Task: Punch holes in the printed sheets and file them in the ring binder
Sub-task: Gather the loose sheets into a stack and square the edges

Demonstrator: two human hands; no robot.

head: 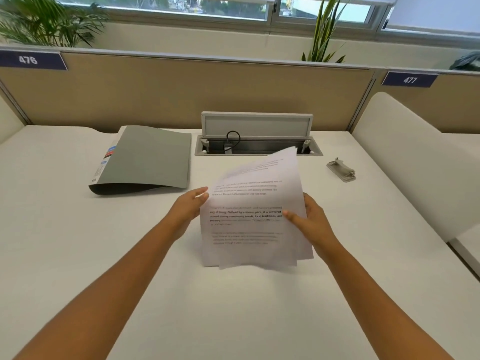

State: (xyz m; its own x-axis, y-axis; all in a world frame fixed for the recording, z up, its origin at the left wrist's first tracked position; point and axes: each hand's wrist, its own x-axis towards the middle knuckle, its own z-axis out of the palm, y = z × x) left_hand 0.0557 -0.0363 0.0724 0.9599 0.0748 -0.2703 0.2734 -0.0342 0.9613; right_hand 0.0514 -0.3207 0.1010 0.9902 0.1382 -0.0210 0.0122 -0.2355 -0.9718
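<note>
A loose stack of printed sheets stands nearly upright on its lower edge in the middle of the white desk, its pages fanned and uneven. My left hand grips the stack's left edge. My right hand holds the right edge, thumb across the front page. A grey ring binder lies closed on the desk at the back left, spine with coloured labels facing left. A small grey hole punch sits at the back right, apart from both hands.
An open cable hatch with its lid raised and a black cable inside is set into the desk behind the sheets. A tan partition runs along the back. A white divider bounds the right side.
</note>
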